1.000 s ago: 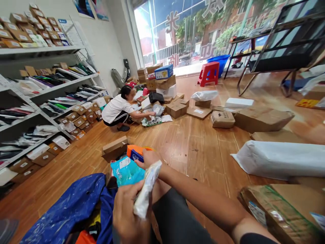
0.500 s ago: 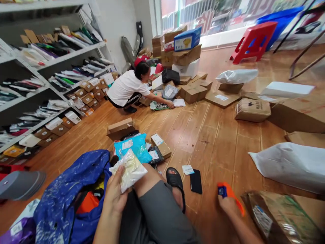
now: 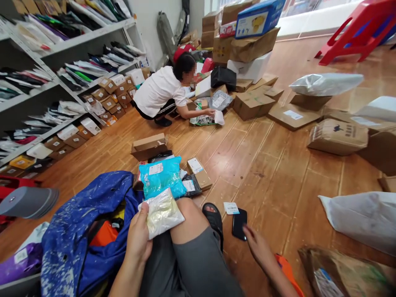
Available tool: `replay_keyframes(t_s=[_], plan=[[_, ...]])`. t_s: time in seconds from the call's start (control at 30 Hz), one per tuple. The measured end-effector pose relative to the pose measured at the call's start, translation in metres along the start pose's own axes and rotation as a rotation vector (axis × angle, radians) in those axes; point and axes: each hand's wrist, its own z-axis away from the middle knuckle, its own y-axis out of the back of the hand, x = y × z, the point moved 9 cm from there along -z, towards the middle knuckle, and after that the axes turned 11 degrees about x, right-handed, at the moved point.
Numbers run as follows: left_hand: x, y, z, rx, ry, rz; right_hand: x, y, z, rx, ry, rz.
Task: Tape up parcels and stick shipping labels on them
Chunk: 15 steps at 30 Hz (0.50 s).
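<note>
My left hand (image 3: 140,233) is closed on a small white plastic parcel (image 3: 163,212), thumb on top, held above my knees. My right hand (image 3: 258,245) holds nothing, its fingers stretched toward a black phone (image 3: 238,229) on the wooden floor. The fingertips are at the phone's right edge; whether they touch it I cannot tell. A white printed label (image 3: 231,208) lies by the phone's top end. On the floor beside my right forearm is an orange object (image 3: 289,272), partly hidden by the arm. Just beyond the parcel sits a bright blue plastic mailer (image 3: 162,177).
An open blue sack (image 3: 89,231) stands left of my legs. Cardboard boxes (image 3: 256,103) and wrapped parcels lie ahead and to the right. Another person (image 3: 161,97) crouches by them. Shelves (image 3: 89,35) full of parcels line the left wall; a red stool (image 3: 346,39) stands far right.
My right hand has let go of the orange object and moved left to the phone. My left hand still holds the parcel. The other person has lifted a small white packet.
</note>
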Motion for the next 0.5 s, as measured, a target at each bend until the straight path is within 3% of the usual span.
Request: replay_keyframes(t_s=[0.1, 0.2, 0.27, 0.33, 0.43, 0.5], plan=[[-0.004, -0.003, -0.001, 0.006, -0.001, 0.021, -0.058, -0.033, 0.015, -0.030, 0.141, -0.074], [-0.004, -0.003, 0.000, 0.020, -0.016, 0.077, -0.147, -0.087, 0.057, -0.168, 0.536, -0.082], [-0.004, -0.002, 0.002, 0.036, -0.017, 0.138, -0.179, -0.115, 0.081, -0.172, 0.700, 0.015], [-0.004, 0.002, 0.004, 0.087, -0.006, 0.188, -0.185, -0.133, 0.089, -0.179, 0.706, 0.055], [0.000, 0.012, 0.003, 0.142, 0.004, 0.221, -0.171, -0.151, 0.080, -0.258, 0.554, -0.032], [0.004, 0.018, 0.003, 0.114, 0.011, 0.205, -0.162, -0.162, 0.074, -0.325, 0.424, -0.138]])
